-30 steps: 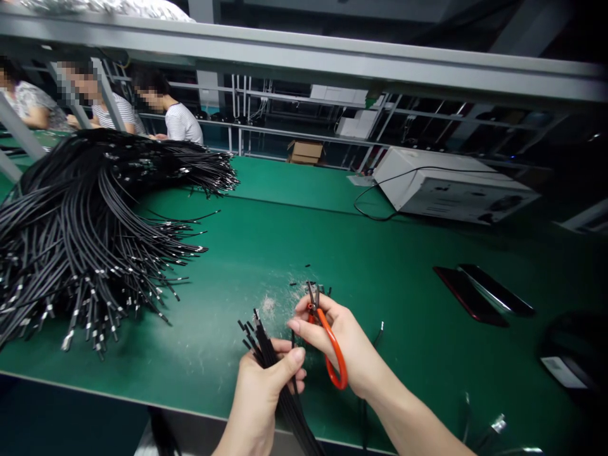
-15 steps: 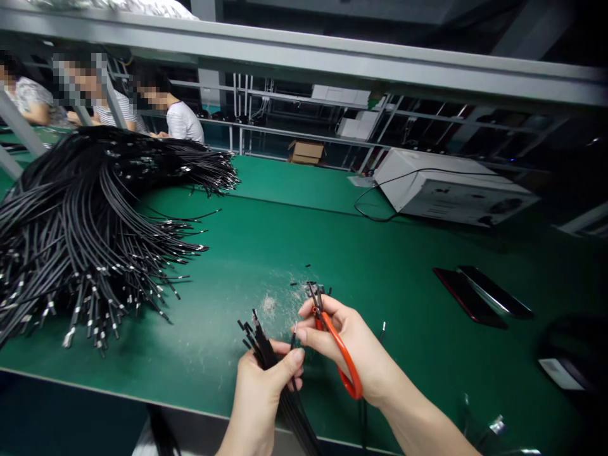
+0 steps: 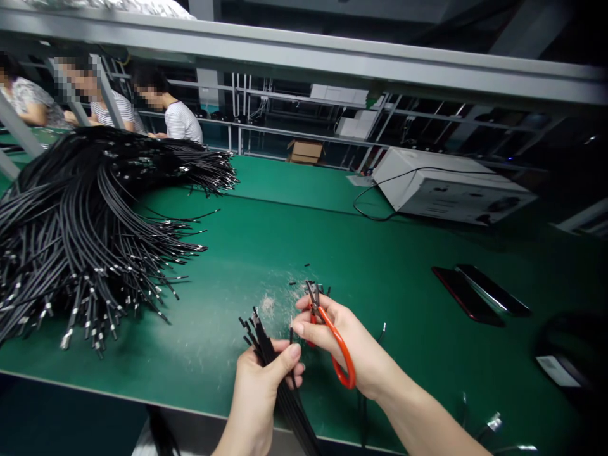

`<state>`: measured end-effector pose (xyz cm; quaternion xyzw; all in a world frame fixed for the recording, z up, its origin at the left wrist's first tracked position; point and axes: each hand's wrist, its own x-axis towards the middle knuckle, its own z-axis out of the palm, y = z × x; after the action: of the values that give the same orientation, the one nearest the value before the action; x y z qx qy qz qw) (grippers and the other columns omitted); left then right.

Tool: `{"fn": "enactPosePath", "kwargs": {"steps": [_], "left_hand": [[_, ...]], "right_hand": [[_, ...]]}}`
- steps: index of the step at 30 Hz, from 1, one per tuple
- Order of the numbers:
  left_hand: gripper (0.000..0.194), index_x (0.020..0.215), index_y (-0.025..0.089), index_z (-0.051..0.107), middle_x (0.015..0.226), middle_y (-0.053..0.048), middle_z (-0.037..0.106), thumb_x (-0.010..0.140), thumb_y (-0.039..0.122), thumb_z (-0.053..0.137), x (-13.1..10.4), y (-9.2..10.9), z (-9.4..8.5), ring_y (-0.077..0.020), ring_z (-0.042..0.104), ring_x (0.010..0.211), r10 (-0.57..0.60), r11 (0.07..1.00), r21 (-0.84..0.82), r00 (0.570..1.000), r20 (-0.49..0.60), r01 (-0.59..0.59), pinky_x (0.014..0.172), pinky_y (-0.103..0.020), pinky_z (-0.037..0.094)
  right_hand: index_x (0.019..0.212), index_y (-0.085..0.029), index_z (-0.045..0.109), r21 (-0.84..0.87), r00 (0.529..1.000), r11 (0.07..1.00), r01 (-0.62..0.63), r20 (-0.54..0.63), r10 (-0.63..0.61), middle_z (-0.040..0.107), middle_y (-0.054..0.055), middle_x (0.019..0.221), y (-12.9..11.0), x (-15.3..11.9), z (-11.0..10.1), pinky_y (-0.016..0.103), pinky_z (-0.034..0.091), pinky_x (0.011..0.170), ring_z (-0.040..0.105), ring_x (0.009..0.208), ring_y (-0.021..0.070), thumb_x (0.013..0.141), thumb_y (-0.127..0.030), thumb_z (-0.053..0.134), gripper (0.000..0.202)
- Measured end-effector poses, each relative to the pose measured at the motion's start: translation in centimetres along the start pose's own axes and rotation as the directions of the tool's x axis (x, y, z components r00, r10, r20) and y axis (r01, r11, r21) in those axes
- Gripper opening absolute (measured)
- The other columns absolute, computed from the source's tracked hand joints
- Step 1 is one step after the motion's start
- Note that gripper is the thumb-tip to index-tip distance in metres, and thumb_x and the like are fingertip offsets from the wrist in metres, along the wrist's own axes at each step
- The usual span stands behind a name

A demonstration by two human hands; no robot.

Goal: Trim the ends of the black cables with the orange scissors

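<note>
The left hand (image 3: 266, 373) grips black cables (image 3: 280, 380). Beside them, the right hand (image 3: 346, 342) holds orange-handled scissors (image 3: 339, 345). Left of the cables lies a larger cable pile (image 3: 95, 221).

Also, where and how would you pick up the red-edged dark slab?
Probably by its long edges near the closer end, reaching in from the near side and above. The red-edged slab lies flat on the green table, leaving thin edges to pinch, and the second slab crowds its right side.
</note>
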<state>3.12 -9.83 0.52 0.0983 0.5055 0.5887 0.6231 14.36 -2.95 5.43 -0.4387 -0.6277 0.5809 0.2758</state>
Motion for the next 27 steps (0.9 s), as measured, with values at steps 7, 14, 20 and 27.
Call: {"fn": "enactPosePath", "kwargs": {"steps": [7, 14, 20, 27], "left_hand": [[0.037, 0.074, 0.009, 0.063, 0.056, -0.002, 0.062, 0.051, 0.032, 0.083, -0.5, 0.8, 0.0, -0.0113, 0.058, 0.048, -0.061, 0.997, -0.047, 0.997, 0.036, 0.062, 0.046, -0.02, 0.048], [0.035, 0.072, 0.008, 0.065, 0.054, -0.001, 0.061, 0.054, 0.033, 0.081, -0.6, 0.6, -0.1, -0.009, 0.055, 0.046, -0.065, 0.997, -0.025, 0.995, 0.069, 0.067, 0.045, -0.019, 0.046], [0.036, 0.071, 0.009, 0.065, 0.051, 0.0, 0.06, 0.051, 0.034, 0.083, -0.9, 0.8, 0.2, -0.0101, 0.056, 0.044, -0.08, 0.997, -0.002, 0.997, 0.018, 0.08, 0.043, -0.019, 0.046], [0.037, 0.072, 0.01, 0.063, 0.048, 0.0, 0.059, 0.051, 0.033, 0.083, -1.2, 1.0, 0.1, -0.0113, 0.057, 0.045, -0.09, 0.996, 0.014, 0.996, 0.006, 0.09, 0.044, -0.02, 0.048]], "right_hand": [[0.098, -0.02, 0.053, -0.822, 0.884, 0.431, 0.373, 0.174, -0.434, 0.063, 0.005, 0.084, 1.1, -0.5, -2.6, 0.032, 0.04, 0.074, 0.057, 0.08, 0.0186, 0.084, -0.042, 0.053, 0.026], [0.089, -0.017, 0.06, -0.927, 0.811, -0.065, 0.369, 0.355, -0.465, 0.058, 0.004, 0.068, 2.6, -0.7, -2.7, 0.034, 0.031, 0.074, 0.053, 0.064, 0.0175, 0.088, -0.042, 0.044, 0.03], [0.092, -0.017, 0.062, -0.908, 0.758, -0.179, 0.379, 0.415, -0.503, 0.056, 0.003, 0.064, 2.3, -0.7, -3.1, 0.033, 0.029, 0.073, 0.049, 0.061, 0.0159, 0.089, -0.037, 0.044, 0.027], [0.089, -0.017, 0.063, -0.885, 0.719, -0.261, 0.387, 0.466, -0.516, 0.054, 0.001, 0.058, 1.5, -0.9, -3.3, 0.033, 0.029, 0.074, 0.046, 0.055, 0.0132, 0.092, -0.028, 0.041, 0.024]]}}
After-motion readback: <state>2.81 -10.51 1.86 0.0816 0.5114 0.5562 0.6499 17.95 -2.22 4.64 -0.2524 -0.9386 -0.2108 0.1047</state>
